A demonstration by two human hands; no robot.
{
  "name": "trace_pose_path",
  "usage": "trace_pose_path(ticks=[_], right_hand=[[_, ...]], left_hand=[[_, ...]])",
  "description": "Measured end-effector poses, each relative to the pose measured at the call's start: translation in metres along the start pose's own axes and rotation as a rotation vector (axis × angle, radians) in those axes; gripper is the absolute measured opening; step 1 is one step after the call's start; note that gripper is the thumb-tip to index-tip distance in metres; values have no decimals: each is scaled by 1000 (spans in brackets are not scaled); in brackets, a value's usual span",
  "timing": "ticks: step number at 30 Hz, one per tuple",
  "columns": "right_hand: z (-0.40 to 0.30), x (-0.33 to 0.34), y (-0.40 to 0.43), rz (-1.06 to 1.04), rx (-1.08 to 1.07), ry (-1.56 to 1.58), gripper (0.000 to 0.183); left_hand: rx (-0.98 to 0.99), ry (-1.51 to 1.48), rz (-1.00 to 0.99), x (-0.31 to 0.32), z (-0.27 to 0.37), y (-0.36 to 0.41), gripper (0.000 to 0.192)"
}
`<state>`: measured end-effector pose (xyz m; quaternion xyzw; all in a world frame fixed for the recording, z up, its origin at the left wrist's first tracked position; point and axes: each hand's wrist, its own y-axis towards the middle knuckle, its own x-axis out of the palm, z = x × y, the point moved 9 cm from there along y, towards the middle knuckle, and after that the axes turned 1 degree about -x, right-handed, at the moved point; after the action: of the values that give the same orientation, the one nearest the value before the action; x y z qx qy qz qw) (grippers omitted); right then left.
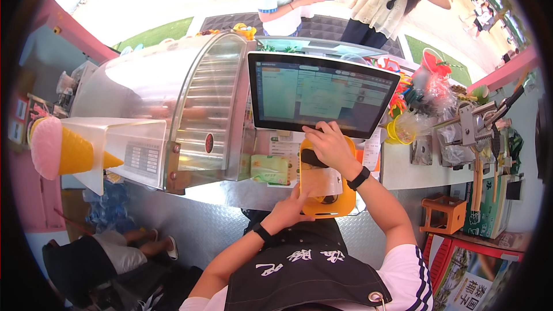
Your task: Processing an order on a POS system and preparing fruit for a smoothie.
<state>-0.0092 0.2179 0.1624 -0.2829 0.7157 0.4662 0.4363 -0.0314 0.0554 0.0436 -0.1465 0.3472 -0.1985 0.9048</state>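
My right hand reaches over a yellow plastic tray to the lower edge of a touchscreen monitor. Its fingers are spread and hold nothing, with the fingertips at the screen's bottom border. The screen is lit and bears writing. My left hand rests at the tray's near left corner, its fingers against a pale translucent sheet. Whether it grips the tray or the sheet is unclear. Dark and yellow items lie partly hidden under the sheet. A green soft pack lies left of the tray.
A curved clear display case stands left, with an ice-cream cone model before it. Right are a yellow bucket, a metal lever press and an orange stool. Two people stand beyond the counter; another person is at lower left.
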Motion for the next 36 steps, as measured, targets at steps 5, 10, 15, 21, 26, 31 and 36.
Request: trace_pose_path(ticks=[5,10,15,21,26,31,36], right_hand=[[18,-14,-5,53,108,374,20],[133,-168,-4,926,547,750,23],[293,-179,-26,1034,795,652,25],[397,-109,-118,762,1012,698,30],[322,-134,-101,708,936,599,24],[156,-233,-41,702,543,750,21],[-38,-345,-10,807,-180,658,25]], left_hand=[[10,45,6,-2,4,1,103],[4,132,32,-1,-3,-3,100],[-46,136,-29,-4,-2,1,96],[19,190,-41,-4,9,3,90],[191,6,-99,-64,54,-45,67],[529,-113,508,-260,202,-154,67],[1115,269,955,-325,299,-253,132]])
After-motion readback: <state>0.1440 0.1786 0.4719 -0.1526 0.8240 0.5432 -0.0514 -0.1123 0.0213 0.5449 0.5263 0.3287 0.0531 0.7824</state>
